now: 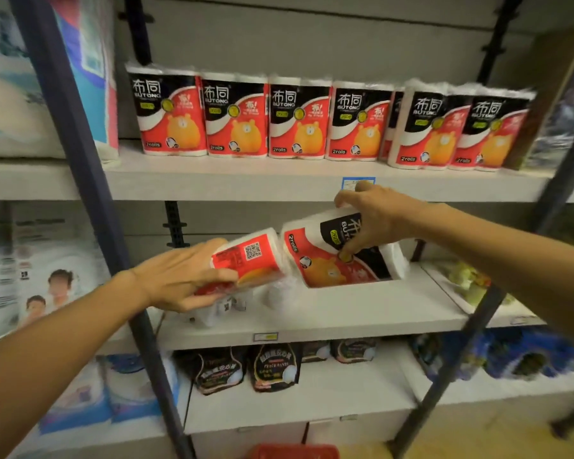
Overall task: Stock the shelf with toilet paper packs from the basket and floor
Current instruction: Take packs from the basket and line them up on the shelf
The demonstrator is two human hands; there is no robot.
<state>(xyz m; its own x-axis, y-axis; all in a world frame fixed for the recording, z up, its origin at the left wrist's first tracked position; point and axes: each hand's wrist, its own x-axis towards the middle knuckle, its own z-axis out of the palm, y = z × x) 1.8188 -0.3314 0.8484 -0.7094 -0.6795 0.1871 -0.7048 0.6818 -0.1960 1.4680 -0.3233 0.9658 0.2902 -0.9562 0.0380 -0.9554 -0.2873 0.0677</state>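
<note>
My left hand (183,276) grips a red and white toilet paper pack (249,258) lying on its side just above the middle shelf (362,309). To its right, my right hand (375,217) holds a second red, black and white pack (325,256), tilted over the same shelf, and the two packs almost touch. Another wrapped white pack (226,306) lies on the shelf under my left hand, partly hidden. On the upper shelf (246,183) several identical packs (299,117) stand upright in a row. The red basket (292,452) shows at the bottom edge.
Dark metal uprights (90,180) frame the bay on both sides. Black pouches (272,366) stand on the lower shelf. Large blue and white packs (20,94) fill the bay to the left. Green and blue goods (471,279) sit on shelves to the right.
</note>
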